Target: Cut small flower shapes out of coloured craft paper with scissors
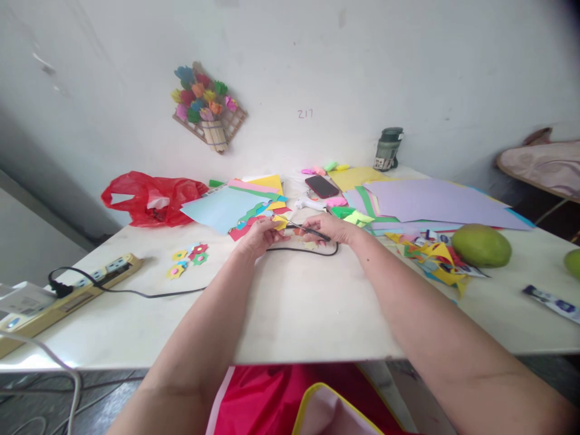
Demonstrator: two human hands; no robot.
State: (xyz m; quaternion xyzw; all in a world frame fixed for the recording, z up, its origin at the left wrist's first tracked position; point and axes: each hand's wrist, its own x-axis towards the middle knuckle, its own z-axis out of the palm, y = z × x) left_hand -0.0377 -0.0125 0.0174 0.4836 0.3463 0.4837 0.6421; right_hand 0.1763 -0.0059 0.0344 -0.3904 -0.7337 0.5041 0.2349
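My left hand (263,237) pinches a small piece of yellow paper (280,222) near the middle of the table. Dark-handled scissors (316,233) are in my right hand (330,228), its fingers wrapped round the handles. The scissor blades point left and meet the yellow paper at its edge. A black cable (303,250) runs beneath both hands. To the left lie several small paper flowers (199,258) in yellow, red, green and blue. Red and blue paper pieces (240,231) are just behind my left hand.
A power strip (109,275) and red plastic bag (154,196) are left. Behind are light blue sheets (226,208), a phone (321,186) and a white glue gun (310,204). Purple sheets (430,199), yellow scraps (437,257), a green fruit (481,246) and a tube (550,302) lie right.
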